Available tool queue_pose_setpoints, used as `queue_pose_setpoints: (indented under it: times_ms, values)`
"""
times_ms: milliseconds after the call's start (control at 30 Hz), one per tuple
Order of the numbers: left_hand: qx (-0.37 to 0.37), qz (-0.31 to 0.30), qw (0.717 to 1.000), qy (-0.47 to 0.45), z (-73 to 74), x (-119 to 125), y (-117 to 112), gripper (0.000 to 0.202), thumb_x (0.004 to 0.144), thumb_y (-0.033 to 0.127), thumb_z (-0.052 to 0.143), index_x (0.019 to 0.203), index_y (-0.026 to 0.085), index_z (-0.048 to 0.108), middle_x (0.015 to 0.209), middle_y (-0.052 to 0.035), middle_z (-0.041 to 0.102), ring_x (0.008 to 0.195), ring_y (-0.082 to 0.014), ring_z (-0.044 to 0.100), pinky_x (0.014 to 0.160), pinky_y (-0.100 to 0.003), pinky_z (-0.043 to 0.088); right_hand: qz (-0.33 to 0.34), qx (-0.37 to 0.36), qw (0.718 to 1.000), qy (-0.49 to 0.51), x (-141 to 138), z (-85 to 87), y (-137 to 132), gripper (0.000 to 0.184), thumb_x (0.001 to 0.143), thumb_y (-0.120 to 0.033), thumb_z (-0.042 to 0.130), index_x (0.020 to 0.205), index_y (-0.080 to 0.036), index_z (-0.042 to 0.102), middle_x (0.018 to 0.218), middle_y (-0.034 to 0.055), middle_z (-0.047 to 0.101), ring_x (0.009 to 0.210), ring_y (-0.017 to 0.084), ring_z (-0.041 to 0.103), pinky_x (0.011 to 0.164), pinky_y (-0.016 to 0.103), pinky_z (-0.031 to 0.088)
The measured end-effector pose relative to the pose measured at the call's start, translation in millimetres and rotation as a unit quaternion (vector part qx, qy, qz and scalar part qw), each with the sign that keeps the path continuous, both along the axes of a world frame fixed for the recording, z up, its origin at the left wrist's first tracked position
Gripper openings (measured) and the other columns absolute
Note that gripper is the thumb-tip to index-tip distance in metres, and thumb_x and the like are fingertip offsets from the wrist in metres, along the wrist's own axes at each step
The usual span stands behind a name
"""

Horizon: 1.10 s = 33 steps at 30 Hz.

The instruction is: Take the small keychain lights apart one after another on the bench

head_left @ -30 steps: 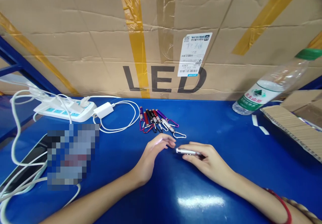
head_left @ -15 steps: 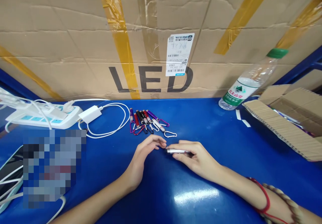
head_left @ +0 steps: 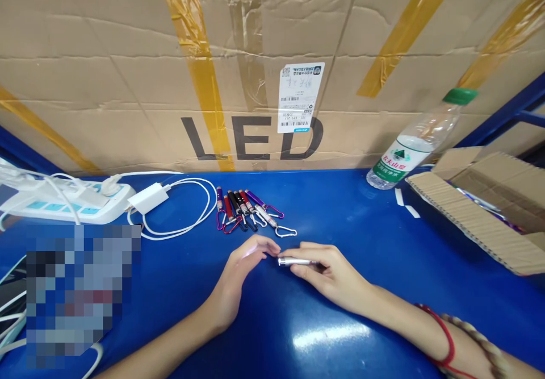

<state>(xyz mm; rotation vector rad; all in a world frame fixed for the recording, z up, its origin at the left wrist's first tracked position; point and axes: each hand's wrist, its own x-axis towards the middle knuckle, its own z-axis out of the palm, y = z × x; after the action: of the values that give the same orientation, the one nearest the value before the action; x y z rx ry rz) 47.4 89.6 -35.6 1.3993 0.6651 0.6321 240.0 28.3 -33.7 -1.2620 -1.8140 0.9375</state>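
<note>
My right hand (head_left: 330, 265) is closed on a small silver flashlight (head_left: 296, 261), which lies level with its lit end toward the left. Part of its body is hidden by my fingers. Opposite that end, my left hand (head_left: 242, 271) is cupped with its fingers bent and nothing in them, and a pale patch of light shows on its palm. Just beyond both hands lies a row of several small keychain flashlights (head_left: 242, 203) in purple, red, black and silver, each with a carabiner clip. The nearest is a silver one (head_left: 266, 216).
A large cardboard box (head_left: 128, 83) printed LED closes off the back of the blue table (head_left: 332, 197). A plastic bottle (head_left: 400, 157) and an open carton (head_left: 468, 214) stand at right. White cables, an adapter (head_left: 148, 198) and a power strip (head_left: 72, 205) occupy the left.
The flashlight's end is now lit, and a glow has appeared on my left palm. Both hands keep nearly the same pose; the whole view has shifted slightly.
</note>
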Motion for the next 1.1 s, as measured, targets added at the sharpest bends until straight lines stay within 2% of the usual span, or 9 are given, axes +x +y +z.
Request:
queue_pose_setpoints:
  times_ms: [200,533,833,1100]
  values:
    - [-0.001,0.01,1.0,0.008,4.7,0.4,-2.4,0.035,0.087,0.04,0.037,0.094,0.011,0.057,0.097,-0.0062,0.055,0.099,-0.0154,0.049,0.087,-0.021,0.034,0.003,-0.004,1.0,-0.006,0.3,2.1,0.0,0.025,0.093,-0.026,0.048,0.111,-0.019,0.065,0.088,0.0037,0.062,0.075,0.012,0.054,0.06,0.019,0.038]
    - [0.001,0.0,1.0,0.014,1.9,-0.8,-1.0,0.036,0.087,0.042,0.037,0.095,0.012,0.056,0.099,-0.0056,0.055,0.099,-0.0149,0.049,0.087,-0.021,0.034,0.003,-0.016,1.0,-0.003,0.6,3.9,-0.7,0.027,0.094,-0.029,0.046,0.106,-0.017,0.066,0.084,0.0048,0.06,0.068,0.011,0.051,0.054,0.019,0.035]
    - [0.004,-0.003,1.0,0.016,2.8,-0.1,-0.4,0.036,0.087,0.041,0.036,0.095,0.013,0.056,0.098,-0.0052,0.055,0.098,-0.0147,0.049,0.087,-0.02,0.034,0.004,0.004,1.0,-0.015,1.1,4.1,-1.4,0.03,0.096,-0.032,0.043,0.109,-0.017,0.065,0.082,0.0041,0.06,0.067,0.011,0.051,0.054,0.019,0.034]
    - [-0.002,0.0,1.0,0.006,4.4,-0.3,-2.1,0.034,0.088,0.04,0.038,0.095,0.013,0.056,0.097,-0.0052,0.055,0.098,-0.0145,0.049,0.087,-0.02,0.035,0.007,0.022,1.0,-0.018,0.9,5.2,0.8,0.028,0.096,-0.029,0.043,0.109,-0.018,0.065,0.08,0.0023,0.06,0.067,0.01,0.051,0.055,0.019,0.034]
